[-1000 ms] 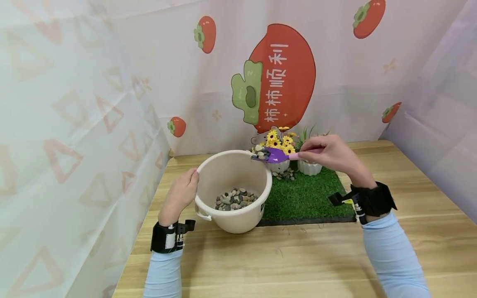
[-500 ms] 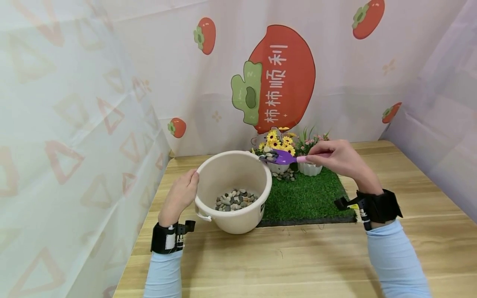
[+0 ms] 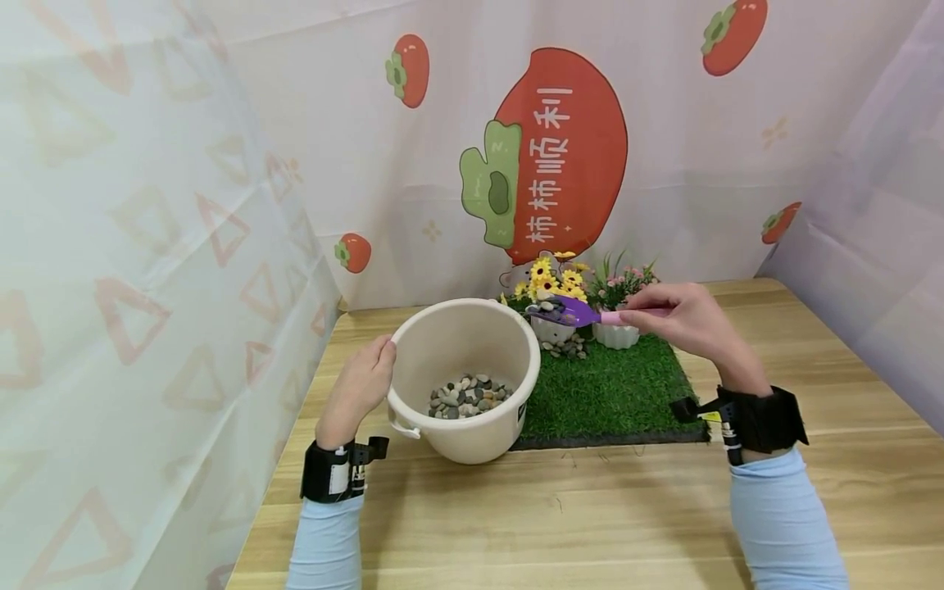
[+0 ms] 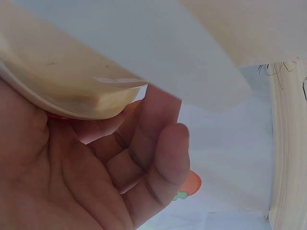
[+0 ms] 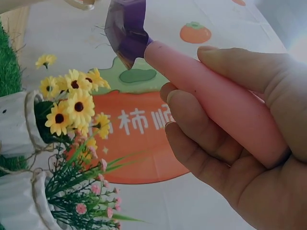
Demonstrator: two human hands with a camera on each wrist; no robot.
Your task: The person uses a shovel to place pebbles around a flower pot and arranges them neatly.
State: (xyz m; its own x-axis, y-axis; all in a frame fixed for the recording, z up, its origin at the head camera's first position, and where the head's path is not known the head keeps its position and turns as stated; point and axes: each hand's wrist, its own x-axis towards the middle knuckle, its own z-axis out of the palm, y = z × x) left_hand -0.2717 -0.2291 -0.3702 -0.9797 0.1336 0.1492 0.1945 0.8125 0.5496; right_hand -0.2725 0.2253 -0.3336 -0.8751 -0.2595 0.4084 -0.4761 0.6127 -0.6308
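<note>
A: State of the right hand?
B: Holding. Thumb and fingers close around the pink handle of the hand trowel.
A: Trowel position and load?
B: Seen from the head view, the purple blade lies just right of the bucket's rim, in front of the white pot of yellow daisies. Pebbles lie on the blade. Its height above the mat cannot be told.
A: State of the left hand?
B: Holding. It grips the left side of the cream plastic bucket at the rim.
A: Bucket contents and location?
B: River pebbles cover the visible bottom. The bucket stands on the wooden table, at the left edge of the artificial turf mat.
A: Items on the mat?
B: The daisy pot, a fluted white pot of pink flowers beside it, and a small pebble pile.
</note>
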